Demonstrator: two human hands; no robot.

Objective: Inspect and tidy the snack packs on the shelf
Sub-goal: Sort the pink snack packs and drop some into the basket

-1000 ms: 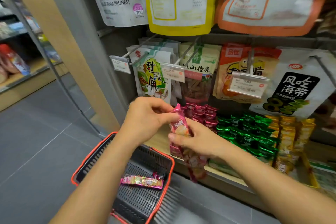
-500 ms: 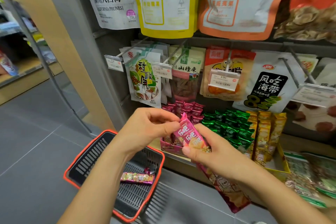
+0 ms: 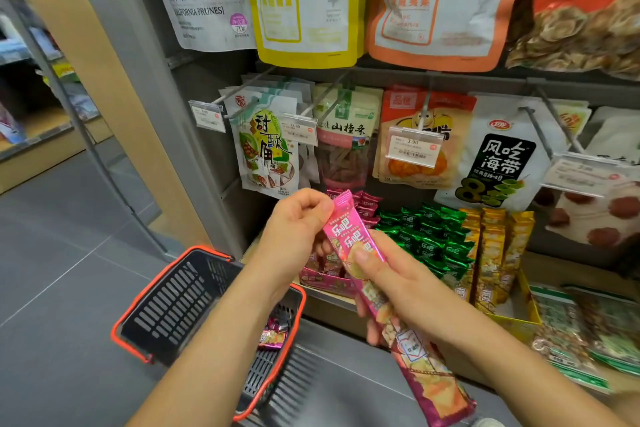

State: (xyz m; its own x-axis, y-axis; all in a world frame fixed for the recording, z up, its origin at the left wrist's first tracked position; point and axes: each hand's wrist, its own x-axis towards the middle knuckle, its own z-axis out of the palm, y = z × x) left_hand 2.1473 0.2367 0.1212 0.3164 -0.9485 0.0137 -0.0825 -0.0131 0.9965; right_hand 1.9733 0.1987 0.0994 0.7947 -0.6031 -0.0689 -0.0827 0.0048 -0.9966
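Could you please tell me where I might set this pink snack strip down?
Free: inside the red-rimmed black plastic basket, left of its pink wrapped pack; the wooden shelf board right of the gold foil packs. Crowded: the green foil packs beside them.

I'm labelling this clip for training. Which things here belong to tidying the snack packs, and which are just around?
In the job: pink snack strip, held by left hand and right hand; pink display box; green packs; gold packs.
Just around: shopping basket; hanging bags; price tags.
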